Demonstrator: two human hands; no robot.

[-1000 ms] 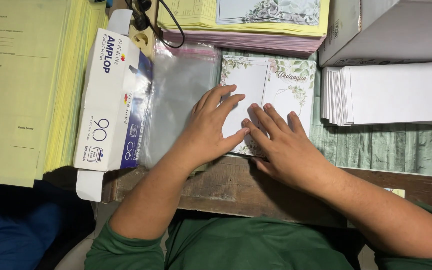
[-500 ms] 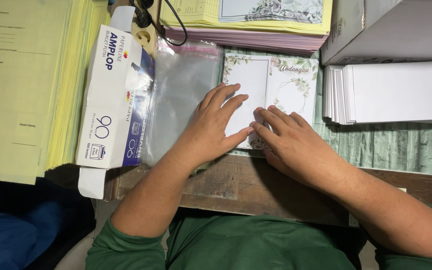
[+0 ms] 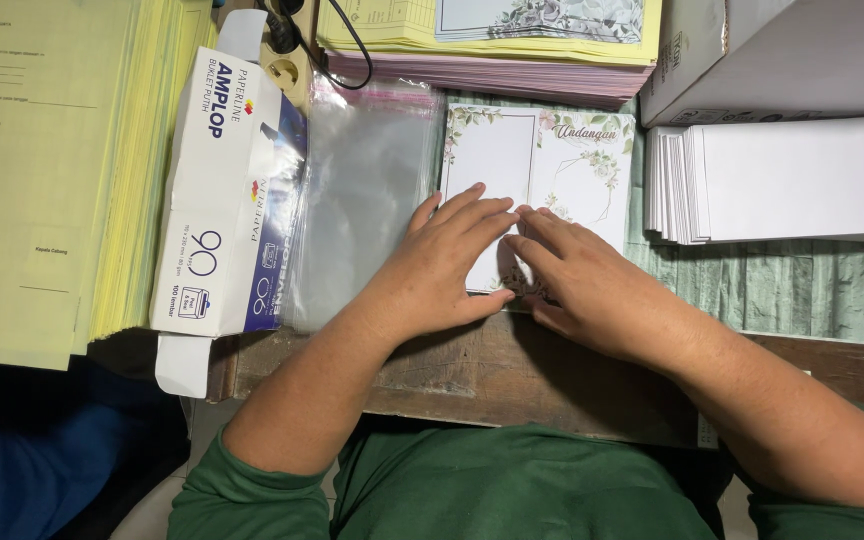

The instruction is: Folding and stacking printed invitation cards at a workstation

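Both hands lie flat on a white folded paper card with a green floral border (image 3: pixel 537 165), which rests on the wooden desk (image 3: pixel 512 370) between a clear plastic sleeve (image 3: pixel 367 190) and a stack of white envelopes (image 3: pixel 792 180). The card's long axis runs left to right, its fold line pointing away from the person. The left hand (image 3: pixel 447 255) presses down with fingers together; the right hand (image 3: pixel 577 275) presses beside it, fingertips touching. A white and blue cardboard envelope box (image 3: pixel 232 195) lies further left.
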